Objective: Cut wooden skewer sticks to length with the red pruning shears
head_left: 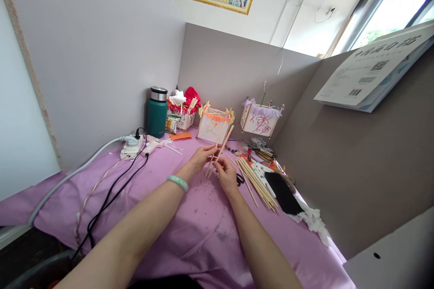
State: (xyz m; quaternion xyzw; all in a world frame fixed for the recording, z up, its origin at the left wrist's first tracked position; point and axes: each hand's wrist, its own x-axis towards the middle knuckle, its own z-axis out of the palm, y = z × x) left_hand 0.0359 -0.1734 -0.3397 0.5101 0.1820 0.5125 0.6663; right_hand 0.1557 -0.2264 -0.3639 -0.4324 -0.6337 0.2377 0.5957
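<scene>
Above the middle of the purple cloth, my left hand (203,156) and my right hand (225,171) are closed around a few thin wooden sticks (224,142). The sticks slant up to the right, their lower ends poking out below my fingers. A jade-green bangle (177,183) circles my left wrist. Just right of my right hand lie black-handled scissors (239,179), partly hidden, and a spread bundle of wooden sticks (259,185). Behind my hands stands a small lantern (213,125) with a stick frame, pale sides and orange fringe.
A green bottle (157,113) stands at the back left beside a decorated box (183,115). Nearby are a pink glue gun (152,145) and a power strip (131,146) with trailing cables. A purple-fringed lantern (261,119) hangs at right. A black phone (283,193) lies below.
</scene>
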